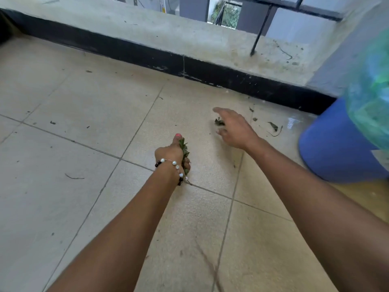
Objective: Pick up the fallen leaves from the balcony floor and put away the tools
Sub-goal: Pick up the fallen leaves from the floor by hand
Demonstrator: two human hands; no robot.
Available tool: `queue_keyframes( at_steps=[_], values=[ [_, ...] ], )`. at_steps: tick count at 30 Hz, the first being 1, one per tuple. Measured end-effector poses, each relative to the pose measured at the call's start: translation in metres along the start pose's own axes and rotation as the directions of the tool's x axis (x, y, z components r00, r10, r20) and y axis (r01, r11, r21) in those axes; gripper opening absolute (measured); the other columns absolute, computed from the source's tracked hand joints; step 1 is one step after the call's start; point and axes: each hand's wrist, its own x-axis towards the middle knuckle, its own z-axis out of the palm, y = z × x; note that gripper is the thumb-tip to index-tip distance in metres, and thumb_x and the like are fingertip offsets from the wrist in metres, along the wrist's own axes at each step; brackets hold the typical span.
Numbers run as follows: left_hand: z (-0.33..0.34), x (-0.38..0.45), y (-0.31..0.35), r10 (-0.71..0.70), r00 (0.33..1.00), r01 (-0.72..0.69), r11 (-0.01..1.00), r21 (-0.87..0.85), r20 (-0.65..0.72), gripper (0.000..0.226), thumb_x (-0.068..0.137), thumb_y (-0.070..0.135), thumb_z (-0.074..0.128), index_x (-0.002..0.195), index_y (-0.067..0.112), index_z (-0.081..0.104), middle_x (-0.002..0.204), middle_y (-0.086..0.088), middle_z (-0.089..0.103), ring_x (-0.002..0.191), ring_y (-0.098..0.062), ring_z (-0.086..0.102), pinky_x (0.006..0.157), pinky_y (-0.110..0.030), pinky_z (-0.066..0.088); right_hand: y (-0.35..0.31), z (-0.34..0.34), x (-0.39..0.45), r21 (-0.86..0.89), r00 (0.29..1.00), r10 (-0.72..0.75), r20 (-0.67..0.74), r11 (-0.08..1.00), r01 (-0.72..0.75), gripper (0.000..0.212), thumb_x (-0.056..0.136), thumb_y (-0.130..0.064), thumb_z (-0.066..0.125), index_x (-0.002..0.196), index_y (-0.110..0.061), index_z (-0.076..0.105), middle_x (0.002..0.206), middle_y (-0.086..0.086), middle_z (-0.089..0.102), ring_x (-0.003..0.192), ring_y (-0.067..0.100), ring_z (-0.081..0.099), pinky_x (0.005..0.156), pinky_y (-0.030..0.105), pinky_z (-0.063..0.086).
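A bunch of green leaves [184, 153] is sitting gripped in the left hand [171, 153], whose fingers are curling round it while the thumb with a pink nail is pointing away from the person; a beaded bracelet [175, 165] is circling that wrist. The right hand [234, 128] is reaching out with fingers spread and relaxed, hovering over a small clump of leaves [219, 122] lying on the balcony floor [84, 102]; whether the fingertips are touching it is hard to tell. More leaf scraps [273, 126] are lying between that hand and the blue bucket [334, 144], which is standing at the right edge, lined with what appears to be a green plastic bag [372, 98]. Beyond the bucket, a black skirting strip [147, 53] is running under a concrete ledge [168, 28].
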Motion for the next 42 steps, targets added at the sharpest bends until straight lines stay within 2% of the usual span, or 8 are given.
queue_keyframes(
  at_steps=[6,9,11,14,18,32,39,42],
  values=[
    [0.011,0.003,0.006,-0.048,0.999,0.046,0.997,-0.060,-0.024,0.039,0.088,0.038,0.069,0.072,0.008,0.050,0.056,-0.006,0.048,0.034,-0.014,0.034,0.037,-0.015,0.030,0.010,0.027,-0.011,-0.239,0.976,-0.133,-0.170,0.967,0.090,0.032,0.088,0.006,0.052,0.114,-0.005,0.066,0.113,0.009,0.065,0.106,0.021,0.052,0.085,0.025,0.046],
    [0.009,-0.020,0.013,-0.084,0.996,0.082,0.988,-0.129,-0.007,0.041,0.089,0.039,0.068,0.068,0.008,0.050,0.055,-0.005,0.047,0.034,-0.014,0.035,0.038,-0.015,0.031,-0.009,0.015,-0.038,0.426,0.919,0.271,-0.285,0.895,-0.132,0.021,0.086,0.001,0.063,0.103,-0.006,0.074,0.098,0.006,0.073,0.087,0.011,0.064,0.080,0.012,0.048],
    [0.006,-0.043,0.021,-0.106,0.994,0.107,0.978,-0.180,0.014,0.046,0.089,0.044,0.067,0.066,0.008,0.048,0.053,-0.005,0.047,0.032,-0.014,0.036,0.038,-0.015,0.032,-0.033,-0.001,-0.060,0.886,0.869,0.495,0.022,0.392,-0.246,0.016,0.084,0.000,0.065,0.096,-0.007,0.074,0.085,0.005,0.071,0.075,0.011,0.063,0.072,0.019,0.050],
    [0.010,-0.092,0.037,-0.111,0.991,0.124,0.968,-0.216,0.073,0.050,0.089,0.050,0.062,0.065,0.009,0.046,0.048,-0.003,0.047,0.030,-0.013,0.036,0.036,-0.013,0.032,-0.064,-0.035,-0.105,0.879,0.823,0.390,0.414,-0.407,-0.250,0.014,0.087,0.002,0.056,0.091,-0.008,0.066,0.079,0.007,0.065,0.073,0.019,0.062,0.076,0.032,0.050],
    [0.026,-0.167,0.042,-0.120,0.989,0.137,0.967,-0.216,0.091,0.047,0.090,0.048,0.062,0.070,0.008,0.049,0.052,-0.005,0.051,0.033,-0.015,0.041,0.037,-0.016,0.037,-0.093,-0.081,-0.160,0.662,0.792,0.339,0.508,-0.742,-0.106,0.017,0.090,0.001,0.043,0.083,-0.009,0.055,0.102,0.016,0.066,0.098,0.030,0.064,0.096,0.037,0.050],
    [0.212,-0.389,0.064,0.081,0.960,-0.140,0.968,0.207,0.269,0.036,0.088,0.045,0.066,0.070,0.013,0.069,0.078,-0.012,0.072,0.079,-0.028,0.070,0.081,-0.046,0.058,-0.016,-0.328,-0.221,0.849,0.652,0.713,0.257,-0.489,0.201,0.022,0.092,-0.014,0.051,0.091,-0.012,0.073,0.104,0.008,0.071,0.103,0.025,0.065,0.093,0.039,0.050],
    [0.289,-0.342,0.054,-0.281,0.913,0.131,0.889,0.438,0.297,0.095,0.048,0.095,0.056,0.100,0.016,0.069,0.110,-0.012,0.070,0.101,-0.032,0.067,0.097,-0.045,0.050,0.066,-0.331,-0.180,0.818,0.502,0.722,0.477,-0.573,0.048,0.044,0.098,-0.042,0.047,0.126,-0.010,0.059,0.117,0.007,0.067,0.103,0.023,0.066,0.070,0.032,0.054],
    [0.300,-0.353,0.077,-0.407,0.850,0.261,0.876,0.405,0.333,0.104,0.054,0.094,0.052,0.122,0.017,0.065,0.122,-0.017,0.065,0.106,-0.031,0.065,0.100,-0.046,0.047,0.083,-0.331,-0.179,0.787,0.429,0.716,0.551,-0.617,0.018,0.059,0.097,-0.056,0.038,0.138,-0.014,0.045,0.123,0.001,0.057,0.113,0.016,0.055,0.095,0.031,0.042]
  ],
)
